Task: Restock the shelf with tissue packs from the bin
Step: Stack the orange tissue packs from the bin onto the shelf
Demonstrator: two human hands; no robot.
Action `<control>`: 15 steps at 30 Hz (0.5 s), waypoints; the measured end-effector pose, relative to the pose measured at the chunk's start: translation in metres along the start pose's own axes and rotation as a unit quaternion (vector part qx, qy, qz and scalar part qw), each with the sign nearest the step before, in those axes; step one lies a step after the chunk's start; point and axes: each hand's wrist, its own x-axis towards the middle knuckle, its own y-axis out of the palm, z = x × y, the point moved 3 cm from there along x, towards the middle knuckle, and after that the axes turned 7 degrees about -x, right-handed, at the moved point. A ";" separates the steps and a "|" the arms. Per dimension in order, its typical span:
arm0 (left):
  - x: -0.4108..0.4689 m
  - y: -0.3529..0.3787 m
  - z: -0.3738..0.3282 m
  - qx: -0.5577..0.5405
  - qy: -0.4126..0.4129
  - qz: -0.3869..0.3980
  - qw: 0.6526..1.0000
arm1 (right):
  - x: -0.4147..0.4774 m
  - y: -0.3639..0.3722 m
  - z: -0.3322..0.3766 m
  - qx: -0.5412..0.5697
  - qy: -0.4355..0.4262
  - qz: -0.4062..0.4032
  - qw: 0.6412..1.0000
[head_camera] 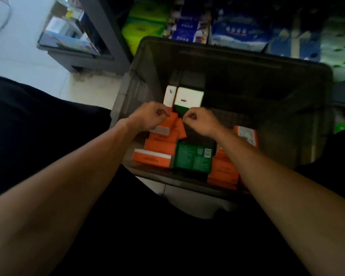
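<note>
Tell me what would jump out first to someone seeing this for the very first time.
The bright orange tissue packs piled at the near side of the dark grey bin stand out most, with a green pack lying among them. Just above them the left hand and right hand hover close together with curled fingers; whether they grip a pack is unclear. Beyond the bin, blue packs and lime-green packs are stacked.

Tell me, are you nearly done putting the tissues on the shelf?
Not yet. The shelf behind the bin already holds lime packs and blue packs. Right now the left hand and right hand curl their fingers at the orange packs in the bin; whether they grip is unclear. Left inside: those orange packs, a dark green pack and two white-topped packs.
</note>
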 end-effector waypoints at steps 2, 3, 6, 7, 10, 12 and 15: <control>0.010 0.009 0.008 0.045 -0.001 -0.002 0.999 | 0.015 0.019 -0.005 0.046 0.042 0.037 0.997; 0.016 0.016 0.012 0.061 -0.005 0.010 0.998 | 0.022 0.029 -0.008 0.068 0.067 0.051 0.994; 0.034 0.040 0.030 0.090 -0.041 0.084 0.992 | 0.041 0.056 -0.017 0.096 0.118 0.064 0.986; 0.039 0.048 0.037 0.097 -0.046 0.103 0.989 | 0.046 0.064 -0.019 0.102 0.126 0.067 0.985; 0.050 0.062 0.048 0.110 -0.034 0.104 0.988 | 0.057 0.083 -0.019 0.157 0.161 0.076 0.971; 0.056 0.065 0.048 0.132 -0.041 0.085 0.987 | 0.062 0.091 -0.019 0.202 0.187 0.061 0.959; 0.059 0.067 0.042 0.135 -0.050 0.073 0.987 | 0.065 0.093 -0.020 0.249 0.238 0.051 0.937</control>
